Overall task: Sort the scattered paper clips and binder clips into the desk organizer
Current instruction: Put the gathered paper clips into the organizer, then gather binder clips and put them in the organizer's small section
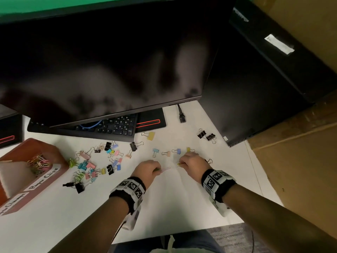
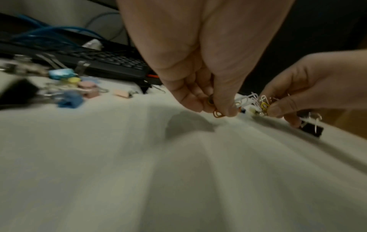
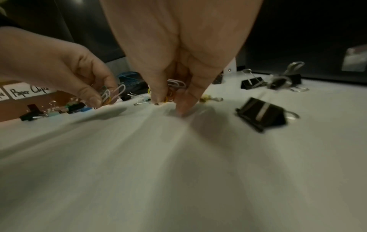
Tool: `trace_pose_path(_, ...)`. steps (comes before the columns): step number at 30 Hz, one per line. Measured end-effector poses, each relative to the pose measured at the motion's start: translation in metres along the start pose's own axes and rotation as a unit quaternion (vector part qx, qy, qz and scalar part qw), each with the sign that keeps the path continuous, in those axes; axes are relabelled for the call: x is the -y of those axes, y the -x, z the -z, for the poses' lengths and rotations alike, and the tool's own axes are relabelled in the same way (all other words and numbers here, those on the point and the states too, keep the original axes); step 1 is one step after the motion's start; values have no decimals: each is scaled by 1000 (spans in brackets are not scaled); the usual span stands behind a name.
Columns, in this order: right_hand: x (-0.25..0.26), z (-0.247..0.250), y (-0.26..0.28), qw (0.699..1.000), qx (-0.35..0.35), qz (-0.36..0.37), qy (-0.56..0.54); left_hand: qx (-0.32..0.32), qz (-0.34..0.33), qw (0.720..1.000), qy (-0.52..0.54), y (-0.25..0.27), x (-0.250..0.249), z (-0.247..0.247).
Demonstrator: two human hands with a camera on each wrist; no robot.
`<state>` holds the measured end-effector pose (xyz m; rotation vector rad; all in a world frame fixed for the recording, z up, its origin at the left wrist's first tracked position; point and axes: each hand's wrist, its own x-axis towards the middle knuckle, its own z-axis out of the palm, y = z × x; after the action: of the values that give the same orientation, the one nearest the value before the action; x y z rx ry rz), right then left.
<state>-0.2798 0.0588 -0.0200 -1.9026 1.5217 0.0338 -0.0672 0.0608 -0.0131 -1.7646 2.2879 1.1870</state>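
Both hands hover low over the white desk (image 1: 164, 201). My left hand (image 1: 148, 170) pinches a small bunch of paper clips (image 3: 111, 94), one pink clip (image 1: 165, 169) sticking out to the right. My right hand (image 1: 189, 162) holds another bunch of paper clips (image 2: 260, 103) with fingertips (image 3: 183, 108) touching the desk. Many coloured binder clips (image 1: 94, 165) lie scattered to the left. The brown desk organizer (image 1: 54, 172) stands at far left, its paper clip compartment holding several paper clips (image 1: 39, 164).
A black keyboard (image 1: 102, 128) and a large monitor (image 1: 109, 61) stand behind the clips. Black binder clips (image 1: 207, 136) lie at the right near a dark computer case (image 1: 255, 99). One black binder clip (image 3: 262, 113) sits just right of my right hand.
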Motion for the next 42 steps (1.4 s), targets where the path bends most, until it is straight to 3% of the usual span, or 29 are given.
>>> trace_pose_path(7, 89, 4, -22, 994, 4, 113, -3, -176, 72, 977, 99, 76, 58, 54)
trace_pose_path(12, 193, -6, -56, 977, 3, 211, -15, -284, 171, 942, 60, 134, 122, 121)
trace_pose_path(16, 290, -20, -90, 967, 8, 253, -8, -284, 263, 921, 30, 164, 174, 172)
trace_pose_path(20, 366, -42, -122, 967, 18, 252, 21, -250, 288, 925, -3, 166, 212, 202)
trace_pose_path(24, 405, -66, -148, 978, 39, 199, 54, -192, 277, 941, -23, 161, 239, 205)
trace_pose_path(28, 406, -64, -152, 981, 45, 187, -3, -225, 215, 950, 23, 167, 241, 210)
trace_pose_path(31, 382, -51, -137, 972, -4, 223, -71, -250, 124, 958, 71, 177, 226, 209)
trace_pose_path(34, 337, -49, -121, 979, -54, 194, -45, -199, 47, 973, 111, 181, 210, 192)
trace_pose_path(37, 288, -66, -108, 992, -9, 129, 13, -163, -14, 982, 92, 172, 203, 160)
trace_pose_path(39, 269, -80, -101, 991, 41, 116, 53, -129, -12, 989, 67, 161, 205, 136)
trace_pose_path(42, 261, -96, -95, 980, 90, 120, 135, -69, 48, 996, 23, 148, 212, 107)
